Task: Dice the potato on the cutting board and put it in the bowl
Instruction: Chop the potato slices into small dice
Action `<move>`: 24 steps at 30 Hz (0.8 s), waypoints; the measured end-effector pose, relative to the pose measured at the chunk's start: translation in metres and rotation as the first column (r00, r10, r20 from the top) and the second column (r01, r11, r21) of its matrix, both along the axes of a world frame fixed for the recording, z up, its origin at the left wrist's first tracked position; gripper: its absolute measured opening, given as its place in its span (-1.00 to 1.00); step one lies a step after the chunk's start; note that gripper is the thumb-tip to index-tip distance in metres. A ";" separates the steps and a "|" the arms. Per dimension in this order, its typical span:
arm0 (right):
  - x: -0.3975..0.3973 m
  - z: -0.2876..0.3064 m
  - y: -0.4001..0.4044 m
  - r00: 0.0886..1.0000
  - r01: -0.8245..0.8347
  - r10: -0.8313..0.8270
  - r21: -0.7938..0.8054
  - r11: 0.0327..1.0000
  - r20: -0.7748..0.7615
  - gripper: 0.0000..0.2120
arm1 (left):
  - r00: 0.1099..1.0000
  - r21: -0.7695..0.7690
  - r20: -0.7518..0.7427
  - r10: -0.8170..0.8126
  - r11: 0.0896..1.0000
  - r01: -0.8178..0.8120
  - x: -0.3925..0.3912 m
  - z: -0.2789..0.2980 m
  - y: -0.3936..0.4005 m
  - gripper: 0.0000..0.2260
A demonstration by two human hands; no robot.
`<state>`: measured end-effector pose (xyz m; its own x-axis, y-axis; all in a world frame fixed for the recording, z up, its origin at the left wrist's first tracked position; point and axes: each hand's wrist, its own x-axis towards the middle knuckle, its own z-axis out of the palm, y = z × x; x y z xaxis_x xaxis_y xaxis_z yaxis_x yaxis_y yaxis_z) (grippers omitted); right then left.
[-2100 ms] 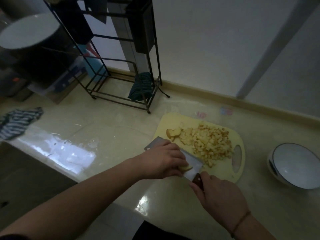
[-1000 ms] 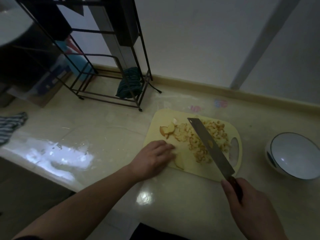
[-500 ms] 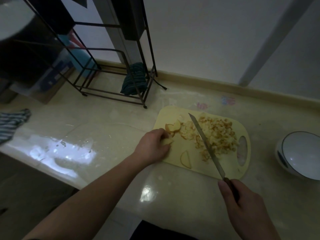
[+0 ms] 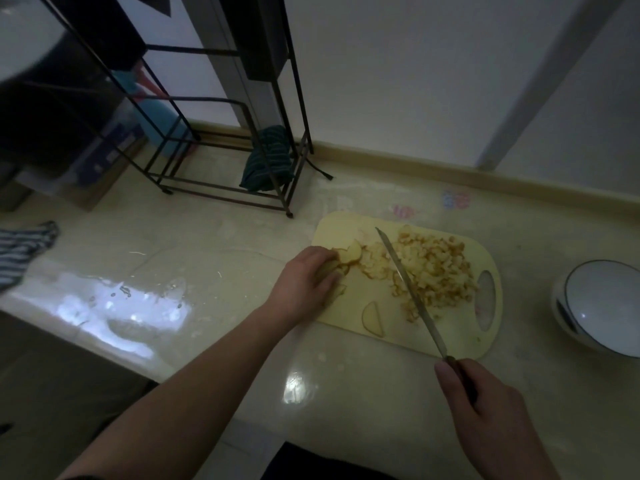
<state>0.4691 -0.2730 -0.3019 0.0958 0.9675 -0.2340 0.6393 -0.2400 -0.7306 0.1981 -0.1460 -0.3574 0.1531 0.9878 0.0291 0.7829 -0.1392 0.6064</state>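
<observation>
The left hand [image 4: 306, 282] curled round the undiced potato slices [image 4: 348, 254] at the cutting board's [image 4: 398, 327] left edge, gathering them; the right hand [image 4: 485, 403] gripped the cleaver [image 4: 408, 289] edge-up, keeping the diced heap [image 4: 436, 271] apart. The bowl [image 4: 602, 306] waited, empty.

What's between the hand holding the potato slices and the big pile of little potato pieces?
In the head view, the knife blade slants between the left hand and the diced pile.
</observation>
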 end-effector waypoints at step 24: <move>-0.007 0.014 -0.001 0.684 0.020 -0.410 -0.547 0.837 -0.603 -0.55 | 0.919 0.159 -0.238 -0.315 0.920 0.357 0.046 -0.023 -0.055 -0.52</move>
<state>0.4623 -0.2736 -0.2881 -0.0858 0.6855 -0.7230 -0.1001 -0.7280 -0.6783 0.2443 -0.2012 -0.3809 0.4980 0.8543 0.1488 0.7720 -0.5150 0.3726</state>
